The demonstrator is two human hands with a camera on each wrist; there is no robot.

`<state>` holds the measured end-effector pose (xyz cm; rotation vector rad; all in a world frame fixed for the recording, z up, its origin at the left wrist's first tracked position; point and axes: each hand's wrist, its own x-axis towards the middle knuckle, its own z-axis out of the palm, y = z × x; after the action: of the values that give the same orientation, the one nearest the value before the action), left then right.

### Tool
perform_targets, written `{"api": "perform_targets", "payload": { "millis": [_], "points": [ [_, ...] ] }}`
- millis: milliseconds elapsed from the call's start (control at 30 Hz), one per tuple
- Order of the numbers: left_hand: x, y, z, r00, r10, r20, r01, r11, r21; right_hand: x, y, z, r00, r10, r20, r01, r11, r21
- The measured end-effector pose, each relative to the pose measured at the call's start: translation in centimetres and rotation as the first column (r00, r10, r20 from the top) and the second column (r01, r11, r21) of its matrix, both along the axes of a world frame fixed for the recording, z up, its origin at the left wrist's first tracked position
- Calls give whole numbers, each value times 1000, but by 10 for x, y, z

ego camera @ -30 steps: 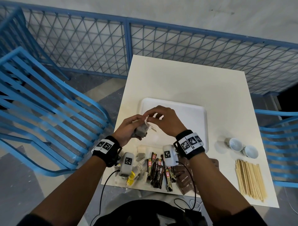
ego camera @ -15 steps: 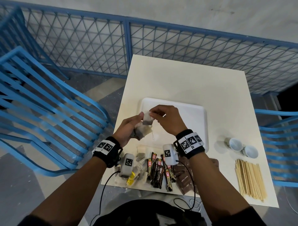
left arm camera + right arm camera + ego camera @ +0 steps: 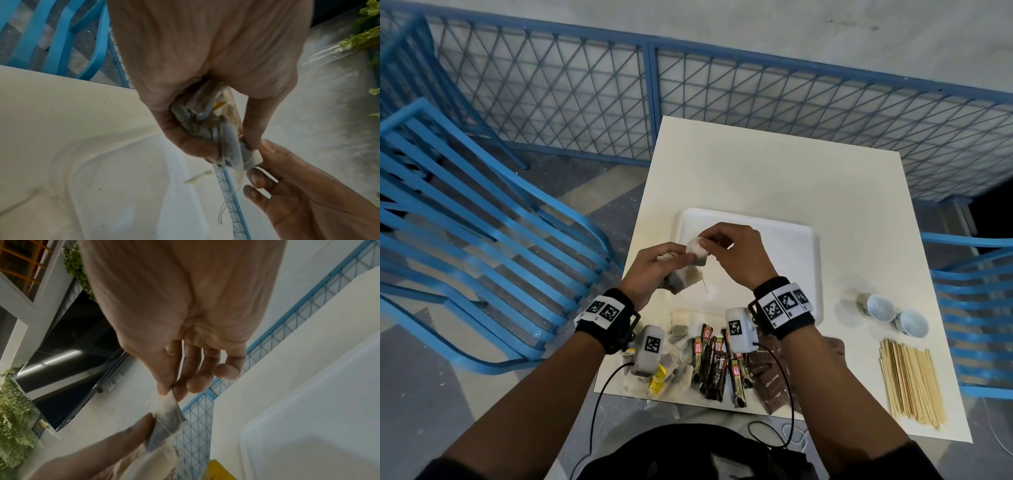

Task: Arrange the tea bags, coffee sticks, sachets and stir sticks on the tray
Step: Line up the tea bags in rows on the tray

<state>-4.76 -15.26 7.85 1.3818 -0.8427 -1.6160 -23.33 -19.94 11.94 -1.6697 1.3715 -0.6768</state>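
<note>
I observe my right hand (image 3: 736, 255) pinching one tea bag (image 3: 695, 253) between thumb and forefinger. My left hand (image 3: 654, 270) grips a bunch of tea bags (image 3: 681, 279), fingers curled. Both are above the white tray (image 3: 791, 260). Coffee sticks (image 3: 717, 363) lie on the table (image 3: 774, 178).

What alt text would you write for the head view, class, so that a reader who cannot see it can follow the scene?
Above a white tray, the right hand pinches one tea bag while the left hand holds a bunch of tea bags. Nearer the person lie coffee sticks; stir sticks lie to the right.
</note>
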Motion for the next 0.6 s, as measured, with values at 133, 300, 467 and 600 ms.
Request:
{"api": "perform_targets", "payload": {
  "millis": [133,300,467,600],
  "points": [
    [0,-1,-3,997,59,42,-59,998,13,1,1,3,999,-38,3,38,989,-145],
    [-1,-4,-4,984,135,116,-136,991,4,-1,-2,8,984,-32,-176,-23,953,-302],
    [-7,-4,8,984,119,133,-109,991,-82,-2,-1,10,979,-40,-201,-23,952,-305],
    [-12,-6,8,972,40,232,-15,994,-106,1,1,11,983,-46,-180,-11,954,-300]
  ]
}}
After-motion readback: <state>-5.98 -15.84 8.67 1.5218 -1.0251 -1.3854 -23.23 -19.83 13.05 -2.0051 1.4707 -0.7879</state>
